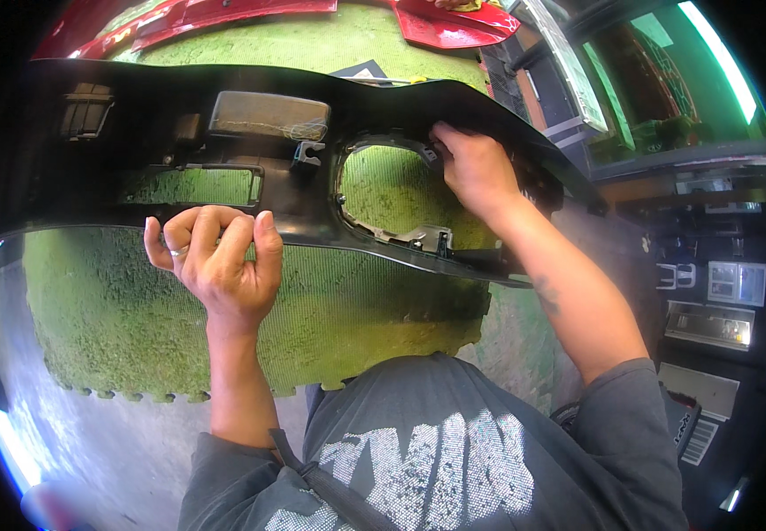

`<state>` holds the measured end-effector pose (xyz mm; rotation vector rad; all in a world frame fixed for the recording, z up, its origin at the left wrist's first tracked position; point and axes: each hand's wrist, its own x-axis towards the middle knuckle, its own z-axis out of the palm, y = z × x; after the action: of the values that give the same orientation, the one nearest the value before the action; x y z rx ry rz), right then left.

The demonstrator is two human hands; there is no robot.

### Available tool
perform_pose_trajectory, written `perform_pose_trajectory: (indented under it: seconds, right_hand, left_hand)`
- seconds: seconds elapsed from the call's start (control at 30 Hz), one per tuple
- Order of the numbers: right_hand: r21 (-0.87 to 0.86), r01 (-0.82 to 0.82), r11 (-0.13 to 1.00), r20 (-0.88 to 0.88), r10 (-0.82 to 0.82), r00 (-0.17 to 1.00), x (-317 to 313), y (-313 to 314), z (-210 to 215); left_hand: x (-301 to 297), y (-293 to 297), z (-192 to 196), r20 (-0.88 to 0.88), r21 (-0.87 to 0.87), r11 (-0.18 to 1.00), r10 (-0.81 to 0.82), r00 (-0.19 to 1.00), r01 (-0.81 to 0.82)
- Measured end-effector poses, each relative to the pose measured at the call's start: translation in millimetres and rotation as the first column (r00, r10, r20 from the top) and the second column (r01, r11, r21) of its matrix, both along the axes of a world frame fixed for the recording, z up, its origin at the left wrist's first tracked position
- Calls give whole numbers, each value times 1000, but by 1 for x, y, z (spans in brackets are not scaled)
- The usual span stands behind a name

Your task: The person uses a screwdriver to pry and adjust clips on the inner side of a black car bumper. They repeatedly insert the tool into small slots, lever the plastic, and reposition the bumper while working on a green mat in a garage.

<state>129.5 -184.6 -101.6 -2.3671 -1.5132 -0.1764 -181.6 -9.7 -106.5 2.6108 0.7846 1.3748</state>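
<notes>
A long black plastic car bumper cover (299,217) spans the view from left to right, with its inner side toward me. It has a rounded opening, a narrow slot and a few moulded recesses. My left hand (223,257) is curled over its near edge, just below the slot. Beside the rounded opening, my right hand (473,168) has its fingers pinched together against the cover; whatever lies between the fingertips is hidden. A small grey clip (309,153) sits between the two hands, and a light bracket (427,239) lines the opening's lower rim.
Worn green foam mats (161,310) lie under the cover on a grey floor (135,434). Glossy red body panels (458,25) are at the far side, one with part of a hand at the top edge. Framed glass (657,88) and assorted items stand along the right.
</notes>
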Motion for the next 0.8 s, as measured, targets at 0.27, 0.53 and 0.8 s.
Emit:
perform_pose_trajectory:
  seconds: [0.27,0.53,0.8]
  right_hand:
    - [164,119,979,-644,15,765,-18,6,23]
    - [81,168,982,-996,85,-17,-28,36,30]
    - [-151,-77,986,-347,20,938,-63,85,27]
  left_hand:
    - [-1,-1,2,-24,-15,1000,8,1000,-8]
    - [3,1,2,-5,-18,1000,-8,1000,8]
    - [-1,0,4,-8,-29,1000,-11,1000,11]
